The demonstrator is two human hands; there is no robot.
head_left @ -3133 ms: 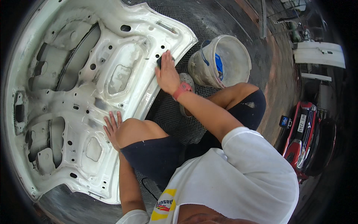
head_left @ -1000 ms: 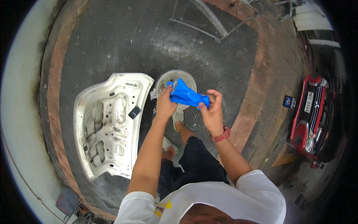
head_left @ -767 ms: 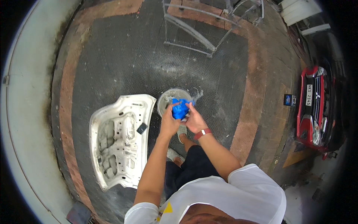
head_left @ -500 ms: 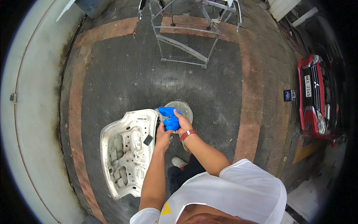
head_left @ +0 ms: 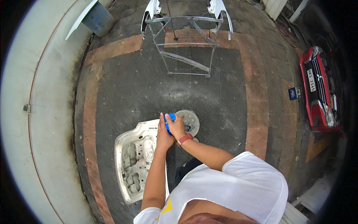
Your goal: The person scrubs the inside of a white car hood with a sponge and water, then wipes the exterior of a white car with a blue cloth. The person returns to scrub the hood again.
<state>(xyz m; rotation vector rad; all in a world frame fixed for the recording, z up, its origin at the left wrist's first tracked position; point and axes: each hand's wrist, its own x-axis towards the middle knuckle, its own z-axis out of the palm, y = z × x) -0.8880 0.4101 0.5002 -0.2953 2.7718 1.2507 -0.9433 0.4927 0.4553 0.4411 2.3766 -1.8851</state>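
Both my hands are raised together in front of me and close around a blue cloth (head_left: 169,120), bunched small between them. My left hand (head_left: 163,131) grips it from the left, my right hand (head_left: 176,127), with a red wristband, from the right. Far below them on the ground lies a white car panel (head_left: 136,160), inner side up. A pale round bucket (head_left: 188,120) stands just right of the cloth, at the panel's upper right corner.
A metal frame stand (head_left: 186,44) with white panels on its top corners stands ahead on the dark grid floor. A blue-grey bin (head_left: 97,18) is at the upper left by the pale wall (head_left: 44,112). A red car front (head_left: 319,97) sits at the right.
I have risen from crouching at the panel, so the view is much higher. My hands took up the blue cloth, held it spread, then squeezed it into a tight bundle.
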